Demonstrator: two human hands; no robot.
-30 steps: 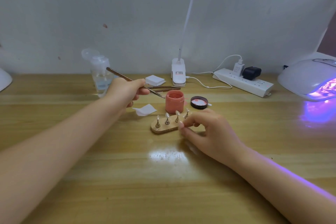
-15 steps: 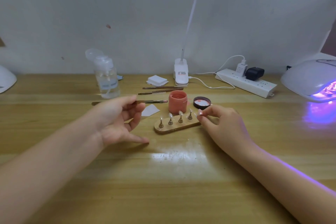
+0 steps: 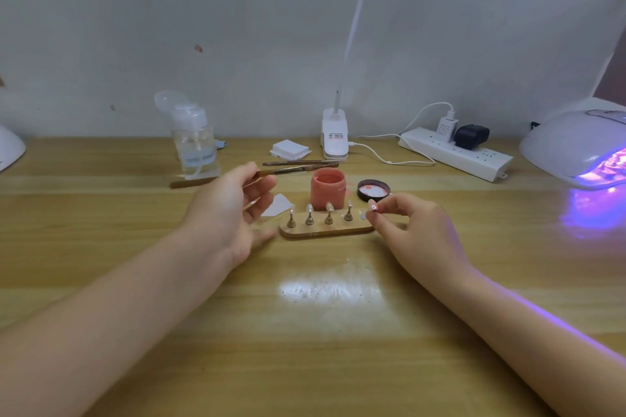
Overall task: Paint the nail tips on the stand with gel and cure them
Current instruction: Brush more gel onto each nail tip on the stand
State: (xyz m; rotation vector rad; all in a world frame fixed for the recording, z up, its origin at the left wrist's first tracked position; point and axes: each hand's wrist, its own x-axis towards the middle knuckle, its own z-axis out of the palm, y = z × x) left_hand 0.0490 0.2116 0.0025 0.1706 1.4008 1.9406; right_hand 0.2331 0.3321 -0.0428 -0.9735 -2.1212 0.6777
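Observation:
A wooden stand [image 3: 325, 232] lies mid-table with several metal pegs [image 3: 328, 215] upright on it, each carrying a pale nail tip. My right hand [image 3: 416, 230] is at the stand's right end and pinches one peg with a pink nail tip [image 3: 372, 205] between thumb and forefinger, just above the stand. My left hand [image 3: 230, 210] hovers open, palm turned inward, beside the stand's left end and holds nothing. Behind the stand are an open pink gel jar [image 3: 328, 194] and its black lid [image 3: 372, 189]. Brushes [image 3: 301, 168] lie on the table behind my left hand.
A white curing lamp [image 3: 572, 142] glows purple at the far right. A power strip [image 3: 454, 153], a clip lamp base [image 3: 334, 140], a stack of white pads [image 3: 289, 149] and a clear pump bottle [image 3: 195, 145] line the back. A white wipe [image 3: 279, 206] lies left of the jar.
My left hand laid the brush down on the table and now hangs open near the stand. My right hand slid to the stand's right end and picked up one peg.

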